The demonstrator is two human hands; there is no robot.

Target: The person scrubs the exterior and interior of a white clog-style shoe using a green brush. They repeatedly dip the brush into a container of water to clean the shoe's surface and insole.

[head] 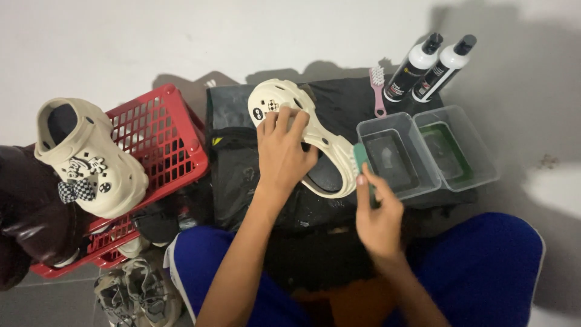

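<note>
Nearest the camera are the person's knees in blue trousers (484, 266), drawn up on either side, and at the lower left a pair of worn grey sneakers (136, 293) lies on the floor. Just beyond the knees the right hand (378, 215) is closed around a green brush (362, 160), whose head pokes up past the fingers and touches the heel end of a cream clog (302, 136). The left hand (281, 151) lies spread over the middle of that clog, fingers pressing down on its upper, holding it against a dark bag-like surface (236, 163) that carries the work. The clog lies with its toe pointing away to the upper left, small charms showing near the toe. Just to the right of the brush stand two clear plastic tubs (423, 151) side by side, touching; the farther right one has a green bottom. To the left, a red slotted basket (163, 139) sits tilted, and a second cream clog (88, 160) with charms rests against it, beside a dark brown shape at the frame edge. Farther back, by the white wall, a pink brush (378, 91) lies on the dark surface, and next to it two white bottles with black caps (430, 66) lean together.
</note>
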